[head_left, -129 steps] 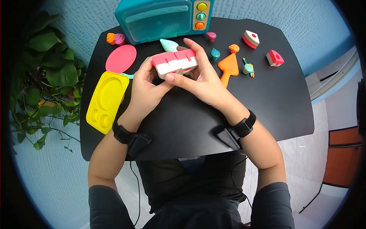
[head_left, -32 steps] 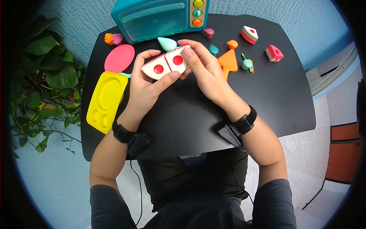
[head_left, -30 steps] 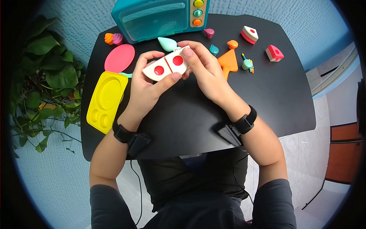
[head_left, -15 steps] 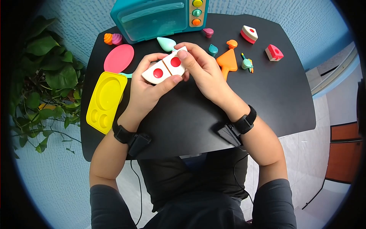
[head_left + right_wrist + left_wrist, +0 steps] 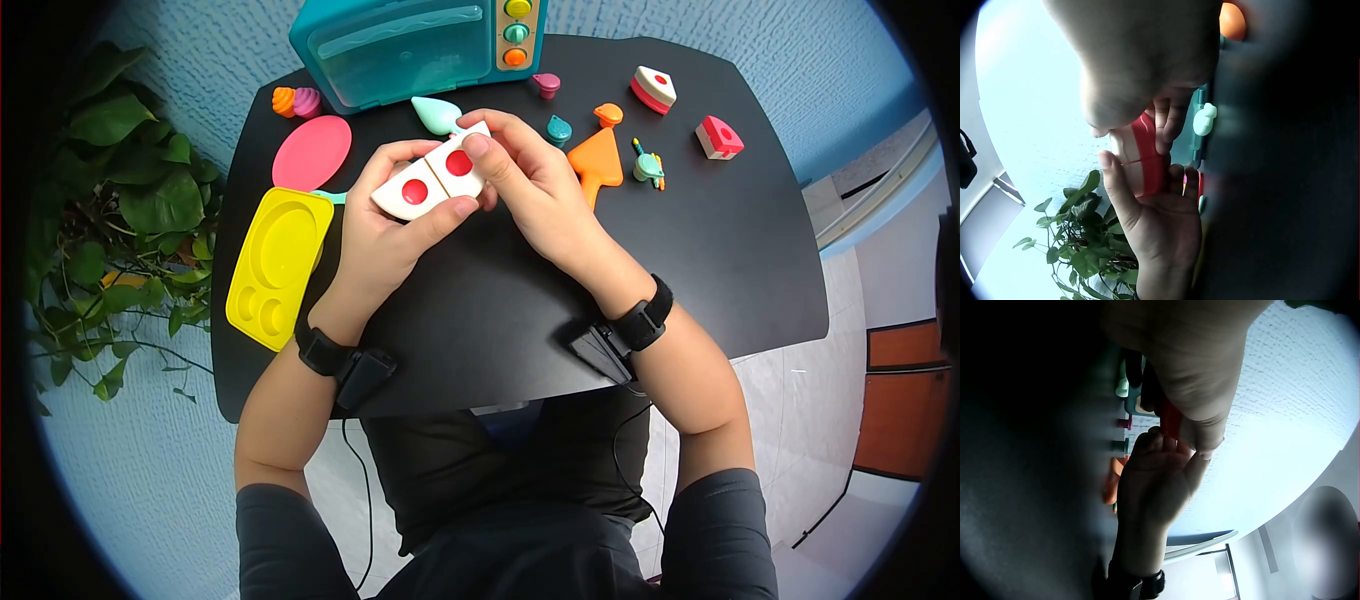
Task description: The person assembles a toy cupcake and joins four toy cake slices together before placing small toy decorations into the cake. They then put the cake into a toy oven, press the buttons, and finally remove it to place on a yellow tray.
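Two toy cake slices are held side by side above the table, white tops with red dots facing up and a thin gap line between them. My left hand (image 5: 385,225) grips the left cake slice (image 5: 408,202), thumb along its near edge. My right hand (image 5: 540,195) grips the right cake slice (image 5: 462,170), its thumb on top beside the red dot. In the right wrist view, the slices' red layer (image 5: 1150,165) shows under the white one, with fingers of both hands around them. In the left wrist view the left hand mostly hides the slices.
A teal toy oven (image 5: 400,60) stands at the back. Left are a pink plate (image 5: 313,153) and yellow tray (image 5: 246,275). An orange toy cake server (image 5: 597,160) lies right of the hands; two more cake slices (image 5: 655,90) and several small toppers (image 5: 559,130) lie beyond it.
About four seconds ago the slices showed their red and white sides; they have since been tilted so the dotted white tops face up. In the last second they shifted only slightly.
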Motion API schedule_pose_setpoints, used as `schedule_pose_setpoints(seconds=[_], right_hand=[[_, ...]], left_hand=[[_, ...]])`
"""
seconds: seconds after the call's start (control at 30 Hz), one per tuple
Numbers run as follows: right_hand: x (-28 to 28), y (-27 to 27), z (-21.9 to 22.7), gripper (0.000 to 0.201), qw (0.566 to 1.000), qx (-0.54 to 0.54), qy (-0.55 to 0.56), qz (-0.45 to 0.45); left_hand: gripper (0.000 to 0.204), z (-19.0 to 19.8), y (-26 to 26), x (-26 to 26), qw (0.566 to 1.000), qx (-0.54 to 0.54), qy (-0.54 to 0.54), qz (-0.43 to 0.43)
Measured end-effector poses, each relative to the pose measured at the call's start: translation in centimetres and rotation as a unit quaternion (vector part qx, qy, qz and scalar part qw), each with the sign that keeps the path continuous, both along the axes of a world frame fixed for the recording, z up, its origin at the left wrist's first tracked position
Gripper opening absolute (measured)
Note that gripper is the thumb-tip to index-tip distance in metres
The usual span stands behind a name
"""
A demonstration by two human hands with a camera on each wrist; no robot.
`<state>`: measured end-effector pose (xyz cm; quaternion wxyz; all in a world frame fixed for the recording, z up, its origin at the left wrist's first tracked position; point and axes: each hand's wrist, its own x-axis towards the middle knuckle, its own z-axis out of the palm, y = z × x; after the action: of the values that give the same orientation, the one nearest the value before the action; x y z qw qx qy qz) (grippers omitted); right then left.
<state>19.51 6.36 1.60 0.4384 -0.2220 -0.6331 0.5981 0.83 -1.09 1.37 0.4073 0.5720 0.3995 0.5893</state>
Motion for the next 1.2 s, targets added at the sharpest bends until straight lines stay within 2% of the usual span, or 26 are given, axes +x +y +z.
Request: schedule_pose_setpoints(seconds=[0.5, 0.7, 0.87, 0.97, 1.1, 1.2], right_hand=[[0.1, -0.1, 0.2, 0.055, 1.0, 0.011, -0.025, -0.001], [-0.2, -0.1, -0.3, 0.061, 0.997, 0.06, -0.035, -0.023], [-0.4, -0.2, -0.4, 0.062, 0.997, 0.059, -0.032, -0.025], [-0.3, -0.2, -0.3, 0.061, 0.999, 0.037, -0.012, -0.012], [-0.3, 0.0, -0.7, 0.058, 0.998, 0.049, -0.039, -0.002], [-0.6, -0.1, -0.9, 0.054, 0.999, 0.049, -0.015, -0.002]], left_hand=[[0.055, -0.3, 0.2, 0.0, 1.0, 0.0, 0.006, 0.013], [0.07, -0.8, 0.5, 0.4, 0.998, -0.001, 0.011, 0.069], [0.083, -0.8, 0.5, 0.4, 0.992, 0.018, 0.068, 0.101], [0.084, -1.1, 0.6, 0.0, 0.987, 0.043, 0.111, 0.108], [0.086, -1.0, 0.7, -0.1, 0.986, 0.041, 0.122, 0.108], [0.088, -1.1, 0.7, 0.1, 0.985, 0.05, 0.121, 0.115]])
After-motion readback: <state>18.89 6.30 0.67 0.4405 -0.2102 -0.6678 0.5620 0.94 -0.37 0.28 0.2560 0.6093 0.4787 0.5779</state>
